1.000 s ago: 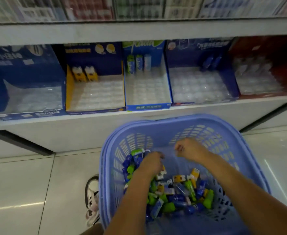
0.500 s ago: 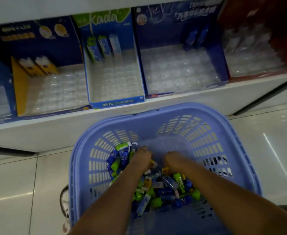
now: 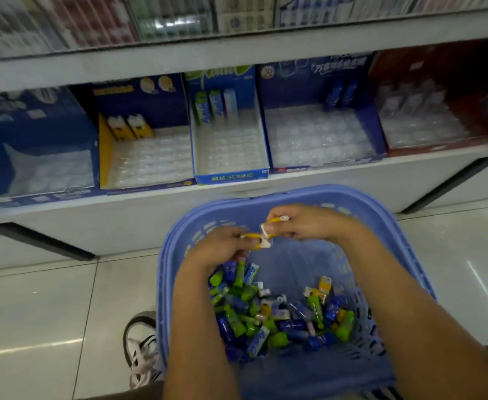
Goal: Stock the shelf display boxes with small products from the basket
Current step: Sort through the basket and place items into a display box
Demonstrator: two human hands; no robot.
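Observation:
A blue plastic basket (image 3: 387, 226) stands on the floor and holds several small green, blue and yellow products (image 3: 268, 313). Above its far side, my left hand (image 3: 222, 246) grips a small yellow-and-white product (image 3: 258, 241). My right hand (image 3: 303, 223) grips another yellow-and-white product (image 3: 274, 223) right next to it. On the low shelf behind stand the display boxes: a yellow-sided box (image 3: 147, 157) with two yellow products at the back, a white-and-blue box (image 3: 231, 145) with three green and blue products, and a dark blue box (image 3: 320, 137) with two blue products.
A blue box (image 3: 35, 157) stands at the shelf's left end and a red box (image 3: 427, 119) at its right end. The white shelf front (image 3: 121, 220) runs just beyond the basket. A black-and-white shoe (image 3: 141, 350) rests on the tiled floor left of the basket.
Both hands have lifted out of the heap of products, each now holding a yellow-and-white item above the basket's far side. The camera view has tilted up toward the shelf.

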